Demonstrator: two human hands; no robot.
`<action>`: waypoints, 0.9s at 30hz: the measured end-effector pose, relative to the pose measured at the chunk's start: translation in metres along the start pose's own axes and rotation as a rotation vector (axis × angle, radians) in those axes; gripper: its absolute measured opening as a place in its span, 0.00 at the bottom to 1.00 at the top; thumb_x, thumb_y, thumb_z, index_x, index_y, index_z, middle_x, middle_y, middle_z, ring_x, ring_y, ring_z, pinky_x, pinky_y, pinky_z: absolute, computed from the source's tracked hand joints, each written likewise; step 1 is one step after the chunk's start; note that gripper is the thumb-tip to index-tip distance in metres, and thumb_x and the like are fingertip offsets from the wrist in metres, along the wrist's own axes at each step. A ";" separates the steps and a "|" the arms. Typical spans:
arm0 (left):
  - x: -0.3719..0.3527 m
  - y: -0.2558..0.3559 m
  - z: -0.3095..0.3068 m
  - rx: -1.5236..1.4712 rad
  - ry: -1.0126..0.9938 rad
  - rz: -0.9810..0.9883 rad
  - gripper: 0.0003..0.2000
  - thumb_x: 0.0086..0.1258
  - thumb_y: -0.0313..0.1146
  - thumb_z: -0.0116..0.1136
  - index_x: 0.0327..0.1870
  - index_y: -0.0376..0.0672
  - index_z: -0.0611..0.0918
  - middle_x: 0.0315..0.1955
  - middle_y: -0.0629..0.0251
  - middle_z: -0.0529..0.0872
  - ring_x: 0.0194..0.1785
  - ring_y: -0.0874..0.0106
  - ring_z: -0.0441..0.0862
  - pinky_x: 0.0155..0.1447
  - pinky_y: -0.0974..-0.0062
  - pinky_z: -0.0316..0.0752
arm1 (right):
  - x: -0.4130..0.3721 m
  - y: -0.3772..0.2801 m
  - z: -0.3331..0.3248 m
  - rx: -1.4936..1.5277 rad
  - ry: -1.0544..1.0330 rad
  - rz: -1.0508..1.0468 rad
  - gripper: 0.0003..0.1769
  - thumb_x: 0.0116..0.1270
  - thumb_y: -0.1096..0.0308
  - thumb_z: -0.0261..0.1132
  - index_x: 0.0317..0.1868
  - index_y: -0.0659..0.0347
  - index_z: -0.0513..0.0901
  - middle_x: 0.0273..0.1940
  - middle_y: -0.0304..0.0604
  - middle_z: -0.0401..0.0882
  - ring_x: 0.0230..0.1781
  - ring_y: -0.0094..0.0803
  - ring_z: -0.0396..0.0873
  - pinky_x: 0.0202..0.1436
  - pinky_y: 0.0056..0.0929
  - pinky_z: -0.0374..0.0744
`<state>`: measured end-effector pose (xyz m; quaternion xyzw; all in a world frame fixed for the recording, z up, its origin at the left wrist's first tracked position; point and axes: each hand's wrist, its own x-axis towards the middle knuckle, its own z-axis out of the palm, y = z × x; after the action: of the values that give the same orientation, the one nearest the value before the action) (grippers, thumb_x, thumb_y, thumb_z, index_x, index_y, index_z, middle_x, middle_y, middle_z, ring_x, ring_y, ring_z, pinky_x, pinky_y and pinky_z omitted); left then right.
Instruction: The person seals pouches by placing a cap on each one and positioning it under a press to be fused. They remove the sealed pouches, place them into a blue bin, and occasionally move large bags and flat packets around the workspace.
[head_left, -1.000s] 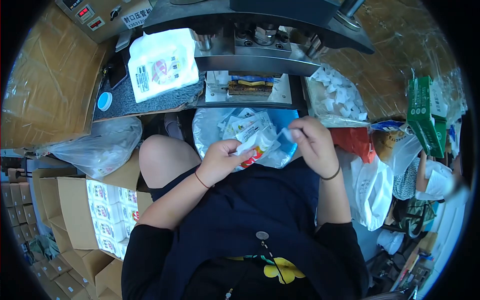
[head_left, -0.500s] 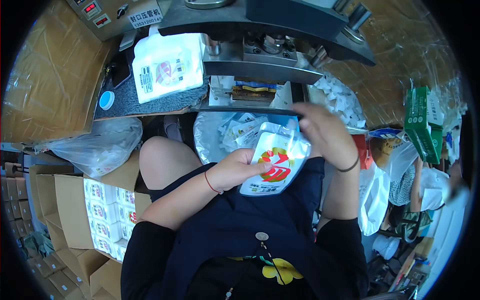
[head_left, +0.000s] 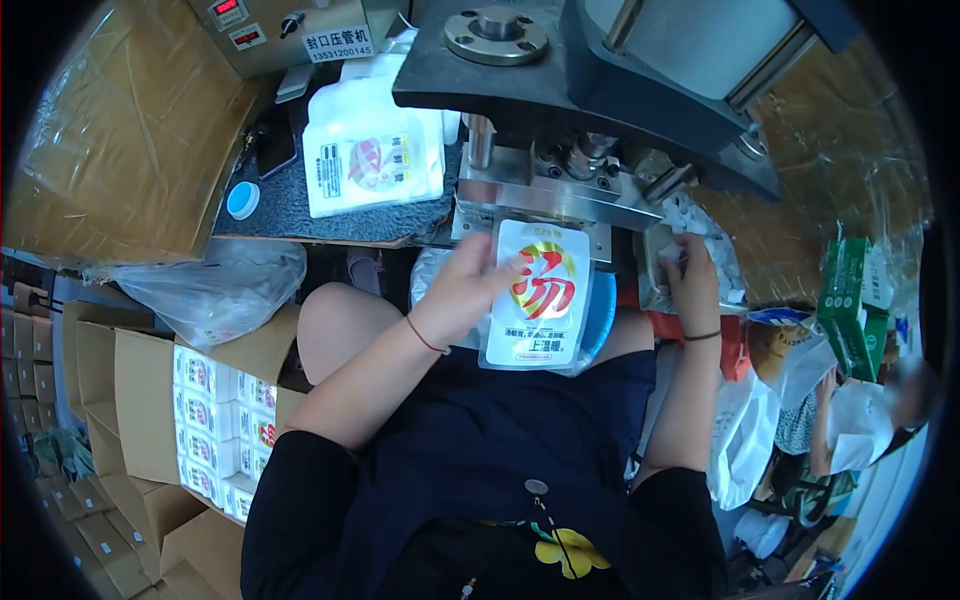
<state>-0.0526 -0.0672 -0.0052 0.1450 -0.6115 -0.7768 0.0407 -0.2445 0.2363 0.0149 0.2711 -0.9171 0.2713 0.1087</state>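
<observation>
My left hand (head_left: 465, 288) grips a white pouch (head_left: 545, 295) by its left side, thumb across the front. Upright in front of the press, the pouch shows red characters over a gold ring. My right hand (head_left: 692, 285) is at the box of small white plastic pieces (head_left: 712, 235) to the right of the press. Its fingers are curled among the pieces; whatever they hold is too small to make out. The metal sealing press (head_left: 560, 200) stands just beyond the pouch, which partly covers its lower part.
Flat white pouches (head_left: 375, 150) lie stacked on the blue-grey mat (head_left: 410, 222), near a blue-and-white cap (head_left: 242, 200). At lower left, a carton (head_left: 145, 415) holds packed pouches. A plastic-lined tub (head_left: 603, 310) is below the press. Another person (head_left: 850, 420) sits at far right.
My right hand has left the pouch's top and moved right to the white pieces. My left hand has raised the pouch and turned it more upright. The camera view has shifted.
</observation>
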 end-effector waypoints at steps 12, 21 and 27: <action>-0.043 0.014 -0.100 1.176 0.265 0.474 0.20 0.75 0.31 0.59 0.66 0.39 0.78 0.61 0.46 0.83 0.66 0.42 0.78 0.69 0.53 0.74 | -0.025 -0.065 -0.021 0.244 0.126 -0.107 0.16 0.69 0.71 0.69 0.54 0.67 0.82 0.46 0.53 0.84 0.45 0.48 0.83 0.49 0.39 0.80; -0.054 0.018 -0.014 0.441 -0.021 0.104 0.08 0.74 0.27 0.67 0.48 0.32 0.87 0.39 0.66 0.90 0.42 0.84 0.84 0.46 0.80 0.80 | -0.011 -0.163 -0.008 0.629 -0.116 -0.316 0.09 0.66 0.70 0.72 0.44 0.64 0.86 0.35 0.47 0.84 0.36 0.41 0.82 0.41 0.34 0.79; -0.058 0.000 0.022 -0.068 -0.350 -0.186 0.17 0.82 0.39 0.59 0.56 0.31 0.85 0.47 0.63 0.91 0.49 0.79 0.85 0.57 0.76 0.81 | 0.000 -0.143 -0.019 0.436 -0.247 -0.462 0.11 0.76 0.65 0.63 0.45 0.65 0.86 0.35 0.45 0.82 0.36 0.38 0.79 0.43 0.33 0.77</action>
<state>-0.0036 -0.0324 0.0095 0.0622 -0.5667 -0.8107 -0.1334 -0.1636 0.1460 0.0931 0.5193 -0.7582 0.3942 -0.0052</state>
